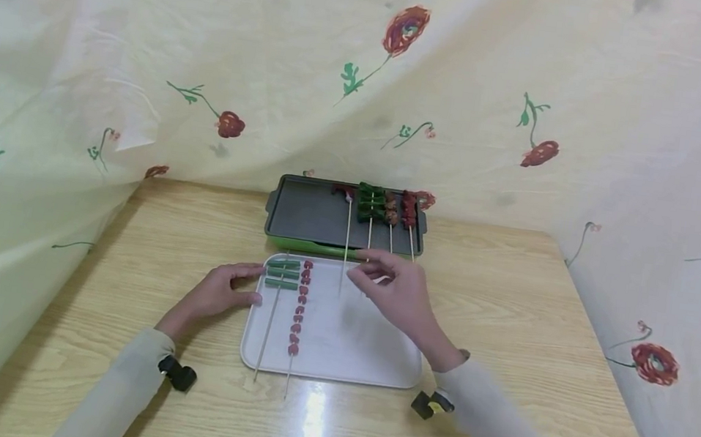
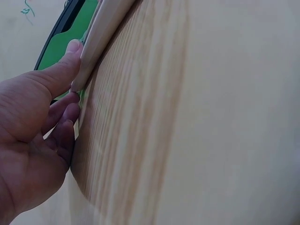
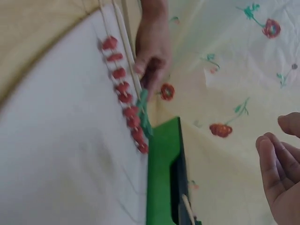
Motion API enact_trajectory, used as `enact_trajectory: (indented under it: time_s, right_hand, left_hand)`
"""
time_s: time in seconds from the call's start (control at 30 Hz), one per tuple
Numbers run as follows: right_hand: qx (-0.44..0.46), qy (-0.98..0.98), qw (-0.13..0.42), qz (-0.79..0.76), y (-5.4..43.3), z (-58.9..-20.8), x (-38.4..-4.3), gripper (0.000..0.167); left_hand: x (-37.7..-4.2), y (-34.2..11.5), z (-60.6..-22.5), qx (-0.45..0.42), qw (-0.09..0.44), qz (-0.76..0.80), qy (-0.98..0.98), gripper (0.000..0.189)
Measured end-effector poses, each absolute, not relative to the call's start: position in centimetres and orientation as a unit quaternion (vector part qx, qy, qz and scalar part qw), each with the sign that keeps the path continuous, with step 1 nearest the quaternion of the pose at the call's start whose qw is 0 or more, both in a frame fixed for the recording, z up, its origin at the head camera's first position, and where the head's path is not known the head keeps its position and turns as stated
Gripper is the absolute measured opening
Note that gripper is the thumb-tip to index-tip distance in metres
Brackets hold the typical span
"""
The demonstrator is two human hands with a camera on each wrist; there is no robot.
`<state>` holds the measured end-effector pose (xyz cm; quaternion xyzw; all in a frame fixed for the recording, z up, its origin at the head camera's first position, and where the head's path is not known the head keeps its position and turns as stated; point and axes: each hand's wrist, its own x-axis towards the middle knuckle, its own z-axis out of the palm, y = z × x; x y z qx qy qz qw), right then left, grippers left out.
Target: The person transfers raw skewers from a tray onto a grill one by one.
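Note:
My left hand [image 1: 217, 297] grips the left rim of a white tray [image 1: 330, 371], thumb and fingers at its edge. On the tray's left side lie a skewer of green vegetable pieces [image 1: 282, 274] and a skewer of small red pieces [image 1: 300, 309]. Over the tray's far part hovers my right hand [image 1: 397, 291]. Its thumb and fingertips stand apart with nothing between them in the right wrist view. Close beside those fingertips is the stick of a skewer [image 1: 347, 236], whose dark red top [image 1: 346, 192] lies on the green-sided griddle [image 1: 305, 212].
On the griddle's right side lie a dark green skewer [image 1: 372, 203], a brown one [image 1: 391, 211] and a red one [image 1: 409, 209], sticks pointing toward me. A flowered cloth [image 1: 318, 59] hangs behind and around the wooden table [image 1: 500, 290].

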<state>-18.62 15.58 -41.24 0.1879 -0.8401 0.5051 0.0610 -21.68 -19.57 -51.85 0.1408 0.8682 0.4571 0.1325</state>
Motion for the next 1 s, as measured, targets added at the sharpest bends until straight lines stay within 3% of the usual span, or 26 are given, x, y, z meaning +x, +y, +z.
enact_trajectory:
  time_s: [0.47,1.0]
  right_hand:
    - [0.219,-0.834,0.005,0.507,13.1,-45.3,-14.7,0.026]
    - [0.182,-0.848,-0.12,0.483,11.0,-48.2,-12.4,0.027]
  left_hand:
    - [-21.7,-19.5,-52.0,0.138,0.136,0.46,0.866,0.064]
    - [-21.7,-19.6,-52.1,0.157,0.12,0.476,0.857,0.064]
